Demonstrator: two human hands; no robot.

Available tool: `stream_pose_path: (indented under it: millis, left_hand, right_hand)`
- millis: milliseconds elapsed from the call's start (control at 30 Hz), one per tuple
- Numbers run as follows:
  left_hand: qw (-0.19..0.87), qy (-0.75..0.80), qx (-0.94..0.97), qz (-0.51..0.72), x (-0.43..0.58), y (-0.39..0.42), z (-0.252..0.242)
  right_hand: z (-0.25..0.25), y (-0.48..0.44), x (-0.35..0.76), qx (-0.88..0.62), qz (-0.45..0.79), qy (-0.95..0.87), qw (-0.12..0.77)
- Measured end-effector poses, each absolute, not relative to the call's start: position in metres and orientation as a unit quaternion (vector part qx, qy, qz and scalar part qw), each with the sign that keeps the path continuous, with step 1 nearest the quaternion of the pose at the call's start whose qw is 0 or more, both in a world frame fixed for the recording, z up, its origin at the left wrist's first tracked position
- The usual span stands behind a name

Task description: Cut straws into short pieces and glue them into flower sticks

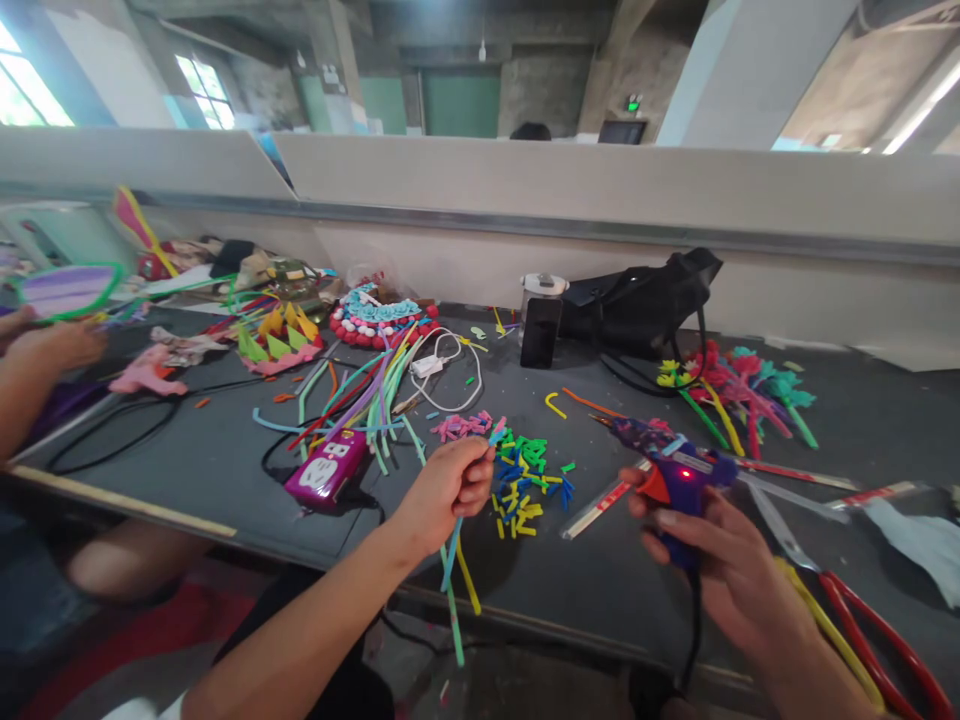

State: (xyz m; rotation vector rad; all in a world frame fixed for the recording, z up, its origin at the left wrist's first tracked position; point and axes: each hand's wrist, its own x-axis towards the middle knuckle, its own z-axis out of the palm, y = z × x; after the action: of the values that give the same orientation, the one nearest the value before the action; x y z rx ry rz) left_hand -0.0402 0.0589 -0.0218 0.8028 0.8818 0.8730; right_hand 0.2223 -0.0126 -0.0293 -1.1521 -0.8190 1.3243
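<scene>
Observer: Grip of left hand (450,490)?

Recorder: Fingers together, pinched on thin foam strips (449,565) (blue, yellow, green). Upper ends between thumb and fingertips, lower ends hanging past near edge of dark table (210,450).

Observer: And right hand (724,565)?

Recorder: Wrapped tight around handle of purple glue gun (679,478), held just above table. Red light lit on body. Nozzle aimed left and away, well apart from foam strips. Black cord dropping from handle past table edge.

Observer: Between the two hands?

Recorder: Heap of cut foam bits (525,485), mixed colours, on table just right of left hand. Small pink bits (461,427) just behind.

Observer: Rest of bench?

Recorder: Magenta power strip (328,470) left of left hand, at near end of bundle of long strips (367,390). White cable (442,375) looped further back. Foam flowers (731,390) lying at right rear, black bag (637,300) against back wall. Red-handled scissors (862,620) at near right, beside right wrist (open or shut: cannot tell). Another person's hand (56,345) at far left, well apart from all of the above.
</scene>
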Motion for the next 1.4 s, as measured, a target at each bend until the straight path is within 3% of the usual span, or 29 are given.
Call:
stream_pose_path:
  millis: [200,433,667,1400]
  left_hand:
    - [0.745,0.4,0.366,0.389,-0.039,0.057,-0.023]
    - [0.746,0.394,0.377,0.382,-0.038,0.054,-0.023]
    - [0.739,0.399,0.389,0.379,-0.038,0.053,-0.022]
    - [0.741,0.404,0.397,0.361,-0.037,0.052,-0.023]
  right_hand:
    - [-0.029,-0.014,0.183,-0.502,0.513,-0.45,0.531]
    - [-0.038,-0.015,0.171,-0.553,0.347,-0.599,0.463]
    - [-0.045,-0.013,0.171,-0.566,0.267,-0.631,0.458]
    - [-0.038,-0.013,0.17,-0.575,0.214,-0.656,0.44]
